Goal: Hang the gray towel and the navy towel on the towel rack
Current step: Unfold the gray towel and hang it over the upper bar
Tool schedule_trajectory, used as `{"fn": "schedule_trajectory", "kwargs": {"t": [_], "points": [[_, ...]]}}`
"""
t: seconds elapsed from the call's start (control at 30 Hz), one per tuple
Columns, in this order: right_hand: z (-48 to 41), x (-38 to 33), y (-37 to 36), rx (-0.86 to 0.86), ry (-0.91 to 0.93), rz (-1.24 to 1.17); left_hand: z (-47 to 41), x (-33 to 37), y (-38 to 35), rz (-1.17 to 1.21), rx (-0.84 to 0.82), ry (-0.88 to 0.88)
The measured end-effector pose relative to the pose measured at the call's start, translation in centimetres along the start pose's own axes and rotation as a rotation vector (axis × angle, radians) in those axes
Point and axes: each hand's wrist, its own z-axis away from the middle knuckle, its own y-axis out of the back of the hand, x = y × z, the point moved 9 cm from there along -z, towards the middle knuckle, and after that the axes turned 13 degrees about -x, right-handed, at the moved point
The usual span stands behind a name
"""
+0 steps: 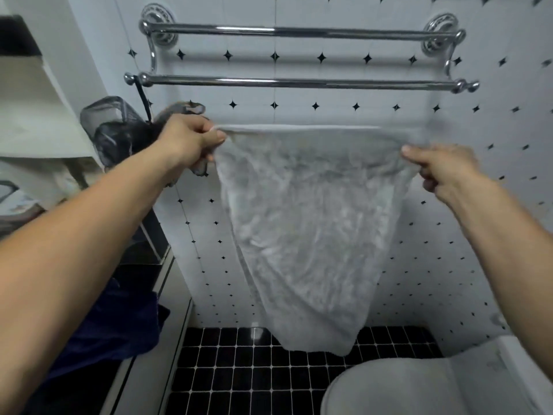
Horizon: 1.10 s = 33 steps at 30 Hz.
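- Gray towel (305, 223): stretched below the towel rack (299, 82), top hem level and parallel to the bars, body hanging toward the black floor tiles (239, 378).
- Left hand (191, 142): grip pinched shut on the towel's left top corner, below the rack's left end.
- Right hand (440, 169): grip pinched on the right top corner, below the rack's right end.
- Key relation: the hem's long axis runs parallel to the lower bar, which lies directly above it and nearer than the upper bar; both hands sit about equally far below it, so a lift and drape over seems next.
- Navy towel (119, 324): heaped low and left of the rack, not yet hung.
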Motion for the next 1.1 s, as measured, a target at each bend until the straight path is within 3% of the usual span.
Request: {"fn": "schedule_trajectory", "kwargs": {"t": [0.03,0.1,0.13,0.17,0.23,0.27,0.37,0.4,0.5,0.67,0.8,0.87,1.0,1.03,1.1], "points": [[0.6,0.3,-2.0,-0.056,0.017,0.052,0.5,0.3,-0.7,-0.027,0.004,-0.006],[3.7,1.6,-9.6,-0.495,0.097,0.187,1.7,0.4,-0.8,-0.039,0.05,0.013],[4.9,2.2,-11.2,-0.591,0.126,0.235,2.3,0.1,-0.2,-0.037,0.079,0.033],[4.6,2.2,-10.3,-0.537,0.121,0.234,2.9,-0.3,0.6,-0.04,0.108,0.049],[3.2,2.4,-4.4,-0.171,0.078,0.118,4.5,-1.1,1.2,-0.078,0.116,0.07],[3.0,2.5,-2.9,-0.117,0.058,0.103,5.2,-1.3,1.3,-0.103,0.111,0.068],[4.9,2.4,-6.2,-0.419,0.12,0.171,7.0,-2.1,1.4,-0.126,0.156,0.085],[5.1,2.4,-6.4,-0.406,0.135,0.191,7.5,-2.3,1.7,-0.096,0.186,0.093],[4.1,2.0,-2.3,-0.146,0.122,0.152,8.4,-1.8,2.0,0.001,0.171,0.07],[3.7,1.5,-3.0,-0.191,0.133,0.088,8.7,-1.4,2.7,0.094,0.216,0.087],[4.3,0.3,-2.3,-0.124,0.095,0.012,8.9,-1.7,2.7,0.171,0.172,0.091],[6.1,-0.4,-4.8,-0.282,0.098,0.045,8.9,-2.1,3.1,0.184,0.187,0.101],[14.4,2.6,-14.1,-0.96,0.01,0.308,8.8,-3.4,3.6,0.168,0.198,0.111],[14.4,3.3,-14.6,-0.958,-0.01,0.307,8.7,-3.6,3.5,0.165,0.188,0.104],[10.4,3.4,-11.1,-0.583,-0.024,0.177,8.6,-4.0,3.3,0.167,0.169,0.103]]}}
